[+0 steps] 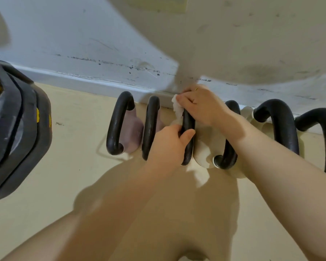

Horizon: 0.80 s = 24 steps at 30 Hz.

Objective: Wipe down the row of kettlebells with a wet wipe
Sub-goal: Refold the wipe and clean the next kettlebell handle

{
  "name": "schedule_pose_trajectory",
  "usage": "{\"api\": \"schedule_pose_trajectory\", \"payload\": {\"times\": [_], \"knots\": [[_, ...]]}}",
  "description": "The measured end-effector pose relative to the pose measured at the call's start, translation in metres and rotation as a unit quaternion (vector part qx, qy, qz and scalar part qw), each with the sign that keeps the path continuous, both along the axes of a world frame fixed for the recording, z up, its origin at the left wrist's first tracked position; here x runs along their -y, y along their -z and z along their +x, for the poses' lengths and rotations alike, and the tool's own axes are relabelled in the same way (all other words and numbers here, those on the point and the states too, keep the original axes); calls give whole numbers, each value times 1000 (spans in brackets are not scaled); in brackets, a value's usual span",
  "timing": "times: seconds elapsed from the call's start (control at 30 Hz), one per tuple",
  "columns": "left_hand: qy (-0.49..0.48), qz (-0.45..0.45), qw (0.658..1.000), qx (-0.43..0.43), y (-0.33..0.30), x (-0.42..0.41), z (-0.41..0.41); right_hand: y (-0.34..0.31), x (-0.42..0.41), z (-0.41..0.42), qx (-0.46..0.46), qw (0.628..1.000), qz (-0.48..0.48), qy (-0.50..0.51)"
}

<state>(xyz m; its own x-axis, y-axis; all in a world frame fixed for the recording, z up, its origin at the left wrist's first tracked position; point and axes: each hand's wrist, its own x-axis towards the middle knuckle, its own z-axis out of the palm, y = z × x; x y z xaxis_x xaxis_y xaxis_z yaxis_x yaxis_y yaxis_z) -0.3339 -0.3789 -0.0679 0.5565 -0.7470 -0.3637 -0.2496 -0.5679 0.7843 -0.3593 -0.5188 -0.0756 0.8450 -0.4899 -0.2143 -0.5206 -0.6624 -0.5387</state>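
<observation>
A row of kettlebells with black handles stands on the floor against the white baseboard. The leftmost one point(119, 125) has a pinkish body, and a second black handle point(151, 127) rises beside it. My left hand point(169, 142) grips the near part of the third kettlebell's handle point(188, 121). My right hand point(198, 104) presses a white wet wipe point(177, 108) onto the far part of that same handle. The cream body point(209, 146) of that kettlebell shows below my right wrist. Further right stand two more black handles point(282, 125) point(322, 119).
A stack of black weight plates with yellow marks point(13, 121) sits at the left edge. The scuffed white wall point(102, 44) runs behind the row. Beige floor point(73, 166) lies in front, with my shadow on it.
</observation>
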Motion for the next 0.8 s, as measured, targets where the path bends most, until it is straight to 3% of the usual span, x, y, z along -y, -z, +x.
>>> {"api": "schedule_pose_trajectory", "payload": {"times": [0.13, 0.23, 0.33, 0.4, 0.47, 0.57, 0.67, 0.8], "knots": [[-7, 0, 1000, -30, 0, 0, 5, -10, -5, 3, -95, 969, -147, -176], [10, 10, 1000, -21, -2, 2, 3, -13, -3, -2, -75, 950, -199, -227], [1, 11, 1000, -21, -2, 1, 4, -11, 4, -2, 65, 994, -86, -36], [-6, 12, 999, -32, -2, -1, 5, -8, 12, -9, 175, 979, -60, 89], [-5, 14, 999, -44, -3, 0, 5, -8, 12, -15, 190, 972, -92, 99], [-13, 6, 999, -45, -4, 2, 2, -13, 8, -18, 76, 996, -25, -38], [-25, -3, 999, -40, -5, 1, 1, -20, 1, -13, -29, 971, -28, -236], [-3, 21, 999, -32, -8, 2, 5, -25, 5, 0, -77, 951, -102, -280]]}}
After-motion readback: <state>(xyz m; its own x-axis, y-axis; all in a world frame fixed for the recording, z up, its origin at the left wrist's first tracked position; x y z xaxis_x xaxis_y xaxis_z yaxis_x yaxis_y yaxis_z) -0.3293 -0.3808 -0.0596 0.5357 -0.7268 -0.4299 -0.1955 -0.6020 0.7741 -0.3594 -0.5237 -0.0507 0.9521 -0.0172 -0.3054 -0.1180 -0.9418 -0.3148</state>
